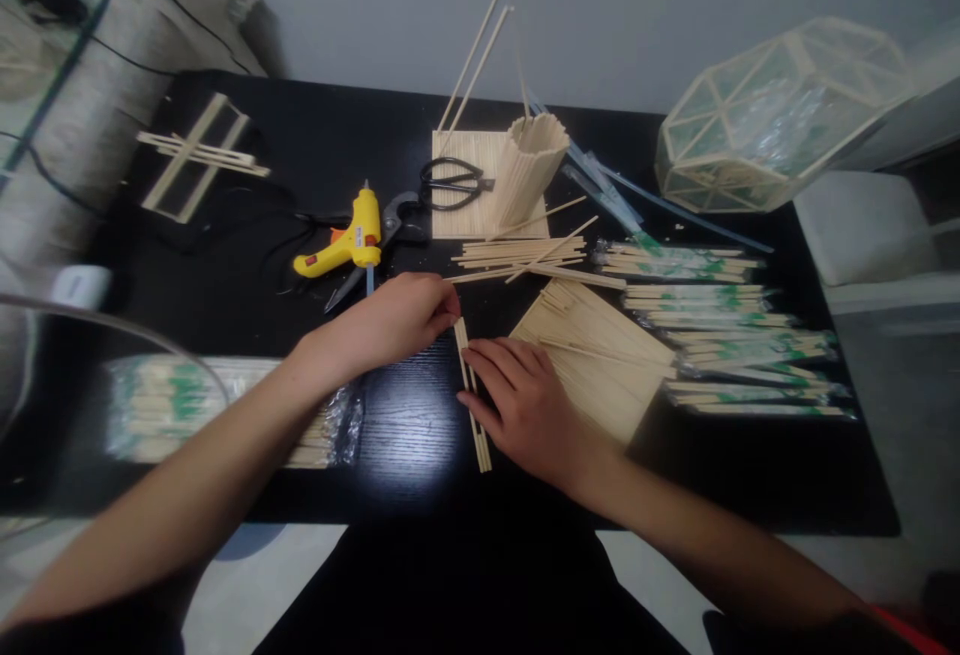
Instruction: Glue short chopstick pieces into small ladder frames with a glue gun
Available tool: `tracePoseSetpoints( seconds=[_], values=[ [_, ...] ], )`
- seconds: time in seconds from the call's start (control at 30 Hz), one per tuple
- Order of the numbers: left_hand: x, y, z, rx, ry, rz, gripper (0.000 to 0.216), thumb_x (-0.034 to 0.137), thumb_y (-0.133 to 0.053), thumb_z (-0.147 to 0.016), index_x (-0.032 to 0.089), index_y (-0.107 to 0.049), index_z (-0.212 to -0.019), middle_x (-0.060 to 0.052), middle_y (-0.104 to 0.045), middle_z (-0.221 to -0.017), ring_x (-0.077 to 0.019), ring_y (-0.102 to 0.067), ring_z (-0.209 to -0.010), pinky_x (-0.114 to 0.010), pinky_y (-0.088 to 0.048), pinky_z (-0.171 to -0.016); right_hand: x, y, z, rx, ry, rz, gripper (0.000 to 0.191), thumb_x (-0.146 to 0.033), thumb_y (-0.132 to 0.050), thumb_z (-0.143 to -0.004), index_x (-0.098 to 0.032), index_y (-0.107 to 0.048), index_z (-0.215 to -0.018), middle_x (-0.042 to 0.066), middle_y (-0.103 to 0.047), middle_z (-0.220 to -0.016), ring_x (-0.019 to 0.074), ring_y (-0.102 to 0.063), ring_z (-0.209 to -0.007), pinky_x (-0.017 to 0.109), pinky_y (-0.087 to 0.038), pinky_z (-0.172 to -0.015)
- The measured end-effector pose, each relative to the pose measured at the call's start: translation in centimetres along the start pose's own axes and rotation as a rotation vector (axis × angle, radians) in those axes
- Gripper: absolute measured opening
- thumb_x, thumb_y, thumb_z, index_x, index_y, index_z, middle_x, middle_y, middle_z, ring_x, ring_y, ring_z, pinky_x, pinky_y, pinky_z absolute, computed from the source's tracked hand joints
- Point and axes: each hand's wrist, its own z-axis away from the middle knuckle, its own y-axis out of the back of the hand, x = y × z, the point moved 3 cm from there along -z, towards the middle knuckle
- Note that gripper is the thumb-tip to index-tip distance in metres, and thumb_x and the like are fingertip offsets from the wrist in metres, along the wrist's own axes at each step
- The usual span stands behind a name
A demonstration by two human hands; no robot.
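A narrow row of thin wooden chopsticks (480, 445) lies lengthwise on the black table in front of me. My left hand (418, 315) is closed at their far end, fingertips pinched together; the exact grip is partly hidden. My right hand (521, 400) comes from the right, its fingers and thumb laid across the middle of the row and holding it against the table. Just beyond my left hand lies a yellow glue gun (352, 235) with a glue stick in its back. Under my right hand's far side is a flat panel of joined sticks (600, 375).
Black-handled scissors (454, 185) rest on a square stick mat (487, 220), beside a stick-built cup (529, 170). Loose sticks (517, 253) lie nearby. Wrapped chopstick packs (712, 320) line the right; another pack (172, 405) is under my left forearm. A faceted frame (780, 120) stands back right.
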Motion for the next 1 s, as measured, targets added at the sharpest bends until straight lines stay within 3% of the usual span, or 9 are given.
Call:
tracePoseSetpoints(
  seconds=[0.47,0.67,0.77,0.9,1.0],
  values=[
    [-0.2,-0.2,-0.1,0.005,-0.008,-0.015,0.013,0.019,-0.059,-0.095,0.017,-0.072,-0.093,-0.005,-0.073,-0.089,-0.0182,-0.068,-0.079,-0.029,-0.048,-0.073,0.0,0.0,0.0,-0.006,-0.01,-0.028,0.037,-0.034,-0.06,-0.105,-0.012,-0.065,-0.134,0.015,-0.071,-0.133,0.0307,-0.062,-0.121,0.049,-0.049,-0.105],
    [0.0,0.5,0.7,0.071,-0.082,-0.034,0.016,0.015,-0.054,-0.096,0.017,-0.07,-0.096,-0.006,-0.072,-0.095,-0.0191,-0.067,-0.087,-0.03,-0.049,-0.081,1.6,2.1,-0.7,0.124,-0.046,-0.204,0.026,-0.03,-0.064,-0.104,-0.015,-0.07,-0.124,0.012,-0.073,-0.121,0.0245,-0.067,-0.112,0.042,-0.055,-0.1],
    [0.4,1.3,1.4,0.097,-0.076,-0.058,0.016,0.016,-0.054,-0.096,0.018,-0.069,-0.096,-0.006,-0.071,-0.095,-0.0196,-0.067,-0.087,-0.03,-0.049,-0.082,3.8,3.4,-2.4,0.157,-0.068,-0.069,0.021,-0.017,-0.057,-0.104,-0.018,-0.075,-0.115,0.012,-0.072,-0.114,0.0266,-0.065,-0.107,0.046,-0.055,-0.097],
    [0.8,2.2,2.7,0.127,-0.069,-0.075,0.017,0.017,-0.053,-0.097,0.018,-0.069,-0.097,-0.006,-0.071,-0.095,-0.0205,-0.067,-0.088,-0.031,-0.049,-0.081,6.7,3.7,-5.4,0.09,-0.033,0.259,0.026,-0.007,-0.052,-0.099,-0.017,-0.076,-0.105,0.013,-0.067,-0.105,0.0308,-0.057,-0.102,0.047,-0.049,-0.088],
    [0.9,2.3,3.8,0.16,-0.07,-0.047,0.017,0.017,-0.052,-0.098,0.018,-0.069,-0.099,-0.006,-0.071,-0.097,-0.0208,-0.067,-0.089,-0.032,-0.05,-0.082,7.7,3.2,-6.9,0.019,0.003,0.376,0.03,-0.004,-0.047,-0.099,-0.017,-0.074,-0.097,0.013,-0.064,-0.102,0.0307,-0.053,-0.099,0.046,-0.045,-0.085]
  ],
)
